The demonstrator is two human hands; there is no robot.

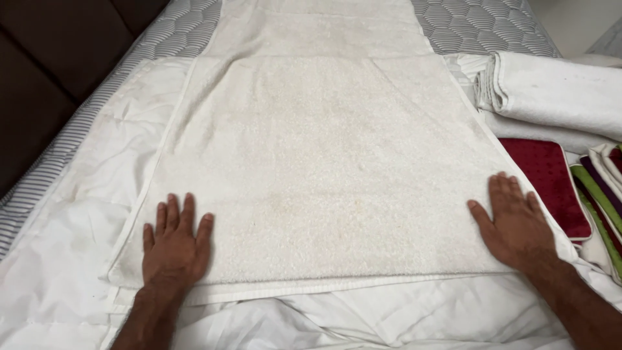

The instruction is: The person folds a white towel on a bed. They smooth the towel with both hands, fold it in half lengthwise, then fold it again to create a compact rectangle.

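A large cream terry towel (pixel 324 168) lies spread flat on a bed, its near part folded over into a double layer. My left hand (pixel 173 240) rests palm down on the towel's near left corner, fingers spread. My right hand (pixel 515 223) lies palm down on the near right edge of the towel, fingers together and thumb out. Neither hand holds anything.
A white quilted cover (pixel 78 214) lies under the towel on a grey patterned mattress (pixel 479 23). A stack of folded white towels (pixel 557 91) sits at the right, with a dark red cushion (pixel 551 178) and striped cloths (pixel 602 188) below it. A dark headboard (pixel 45 71) is at the left.
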